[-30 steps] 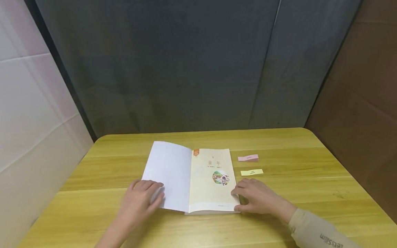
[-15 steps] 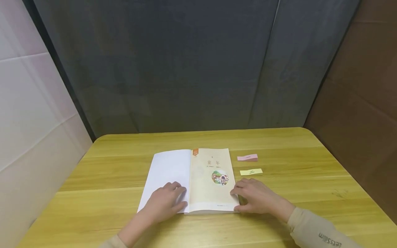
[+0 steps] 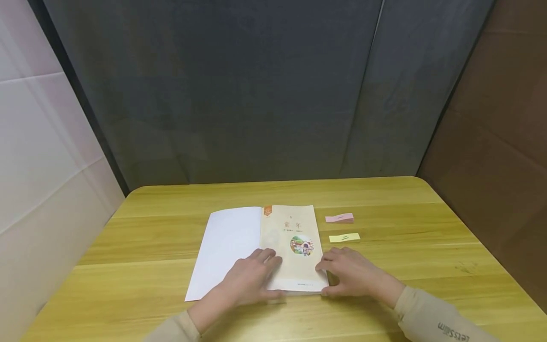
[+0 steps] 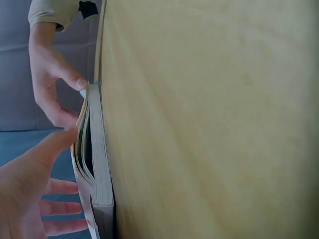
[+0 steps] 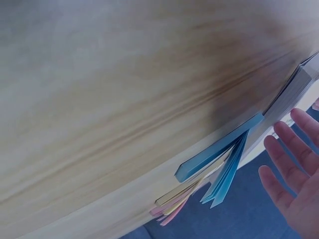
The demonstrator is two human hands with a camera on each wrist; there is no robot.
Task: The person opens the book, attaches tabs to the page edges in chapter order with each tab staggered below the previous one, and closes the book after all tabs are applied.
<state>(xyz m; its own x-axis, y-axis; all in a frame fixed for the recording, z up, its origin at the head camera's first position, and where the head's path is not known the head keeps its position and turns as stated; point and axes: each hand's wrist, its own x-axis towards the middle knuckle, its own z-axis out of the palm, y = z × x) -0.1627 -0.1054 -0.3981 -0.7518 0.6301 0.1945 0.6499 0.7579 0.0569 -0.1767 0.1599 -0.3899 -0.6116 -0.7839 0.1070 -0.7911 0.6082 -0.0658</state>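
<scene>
An open book (image 3: 232,232) lies on the wooden table, with a blank white side at left and a cream title page (image 3: 295,268) with a round picture at right. My left hand (image 3: 252,278) rests low across the fold, fingertips over the title page; the left wrist view shows its fingers extended and loose pages (image 4: 85,144) bowed above the thick page block (image 4: 101,164). Along the book's right edge, the fingers and thumb of my right hand (image 3: 352,273) touch the page margin. In the right wrist view this hand (image 5: 299,172) has straight, spread fingers.
Right of the book lie a pink stack of paper strips (image 3: 339,218) and a yellow one (image 3: 344,238), each with dark marks. A blue stack of strips (image 5: 219,152) shows beside the book in the right wrist view. A dark panel (image 3: 256,95) rises behind the table.
My left hand has moved right, from the white left side to across the fold and onto the title page. The white side has settled flatter. My right hand has stayed at the edge.
</scene>
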